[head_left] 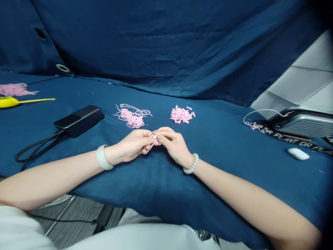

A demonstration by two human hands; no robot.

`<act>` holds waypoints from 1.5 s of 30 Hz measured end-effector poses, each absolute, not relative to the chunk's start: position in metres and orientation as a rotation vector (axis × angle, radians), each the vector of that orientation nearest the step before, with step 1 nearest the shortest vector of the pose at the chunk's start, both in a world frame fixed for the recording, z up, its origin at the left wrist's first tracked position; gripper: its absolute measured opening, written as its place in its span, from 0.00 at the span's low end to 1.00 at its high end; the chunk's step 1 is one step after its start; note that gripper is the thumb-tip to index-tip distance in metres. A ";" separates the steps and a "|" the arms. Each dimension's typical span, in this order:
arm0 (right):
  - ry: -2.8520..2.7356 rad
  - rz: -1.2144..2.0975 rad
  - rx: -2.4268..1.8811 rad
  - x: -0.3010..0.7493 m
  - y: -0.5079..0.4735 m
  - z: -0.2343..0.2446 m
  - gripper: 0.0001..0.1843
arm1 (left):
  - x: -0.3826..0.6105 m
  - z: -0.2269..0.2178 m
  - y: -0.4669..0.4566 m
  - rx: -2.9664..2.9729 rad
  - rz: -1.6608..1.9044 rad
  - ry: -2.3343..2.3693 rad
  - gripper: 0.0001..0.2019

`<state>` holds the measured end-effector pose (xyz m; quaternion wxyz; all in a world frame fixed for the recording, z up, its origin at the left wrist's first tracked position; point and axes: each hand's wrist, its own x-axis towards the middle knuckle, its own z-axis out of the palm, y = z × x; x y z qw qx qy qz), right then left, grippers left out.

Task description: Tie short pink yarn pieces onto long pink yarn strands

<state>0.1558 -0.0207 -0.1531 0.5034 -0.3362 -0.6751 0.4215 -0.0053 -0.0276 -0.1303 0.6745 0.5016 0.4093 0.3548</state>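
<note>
My left hand (132, 146) and my right hand (174, 146) meet above a dark blue cloth (156, 177), their fingertips pinched together around a thin pink yarn strand (152, 146). The strand's end hangs below the fingers, and the rest is hidden by them. Beyond my left hand lies a loose tangle of pink yarn (132, 118). A compact heap of short, crinkled pink yarn pieces (182, 115) sits beyond my right hand. Neither pile touches my hands.
A black power bank (79, 121) with a cable lies left, beyond it a yellow rod-like object (10, 102) and a pink fringe (14, 90). On the right are a ridged silver case (304, 124), a lettered black strap (288, 138) and a white earbud case (298, 153).
</note>
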 end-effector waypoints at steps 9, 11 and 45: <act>-1.558 0.906 -0.926 0.153 -0.019 -0.154 0.09 | -0.006 -0.133 -0.027 1.019 0.722 0.863 0.10; -1.581 0.904 -0.918 0.151 -0.021 -0.153 0.12 | -0.006 -0.133 -0.028 1.003 0.692 0.847 0.09; -1.573 0.907 -0.965 0.152 -0.020 -0.151 0.11 | 0.000 -0.135 -0.032 1.013 0.713 0.985 0.11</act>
